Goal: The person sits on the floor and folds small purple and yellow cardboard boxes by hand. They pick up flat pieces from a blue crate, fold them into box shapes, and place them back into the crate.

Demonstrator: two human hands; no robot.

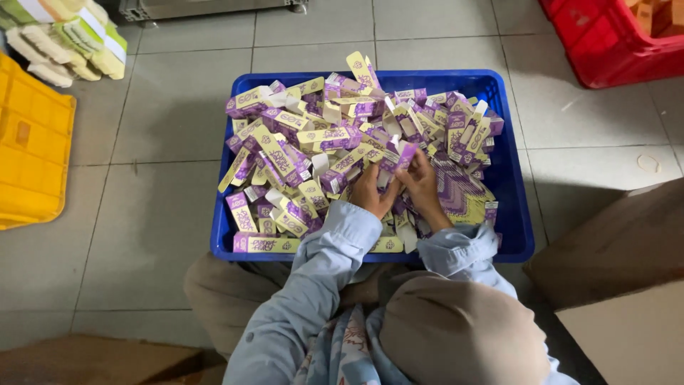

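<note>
A blue plastic crate (514, 214) on the tiled floor holds a heap of small purple-and-cream cartons (299, 150). A fanned stack of flat cartons (467, 196) lies at its right side. My left hand (369, 192) and my right hand (425, 187) meet over the middle of the crate. Both grip one purple-and-cream carton (396, 158) between their fingers, just above the heap. Light blue sleeves cover both forearms, and a beige head covering fills the bottom of the view.
A yellow crate (28, 150) stands at the left and a red crate (613, 39) at the top right. Bundles of flat green-and-cream cartons (71, 43) lie at the top left. Brown cardboard boxes (627, 285) sit at the lower right.
</note>
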